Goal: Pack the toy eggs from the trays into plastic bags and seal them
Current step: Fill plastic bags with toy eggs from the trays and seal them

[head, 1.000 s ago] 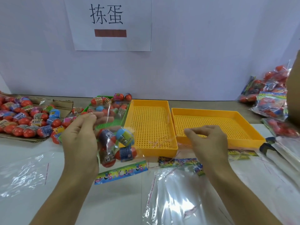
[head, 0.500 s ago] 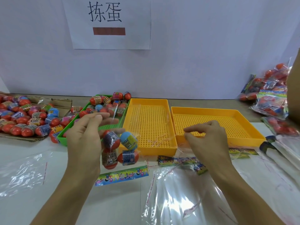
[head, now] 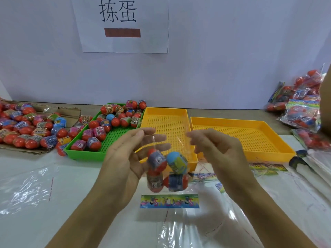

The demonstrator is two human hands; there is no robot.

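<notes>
My left fingers (head: 152, 138) lie nearly straight against the top of a clear plastic bag (head: 166, 158), and I cannot tell whether the thumb pinches the film. My right fingers (head: 195, 138) curl at the bag's other top edge; the blur there hides whether they grip it. Between my left hand (head: 123, 161) and right hand (head: 220, 153) the bag hangs above the white table (head: 80, 185), with four toy eggs (head: 167, 170) bunched in its bottom, a blue-capped one uppermost on the right. Below it a colourful paper strip (head: 169, 201) lies flat, with loose empty bags (head: 193, 230) nearer me. Behind my hands stand two orange trays (head: 241, 136) side by side, and left of them a green tray (head: 86, 154) holding more eggs. Sealed packs (head: 300, 108) pile at the far right.
</notes>
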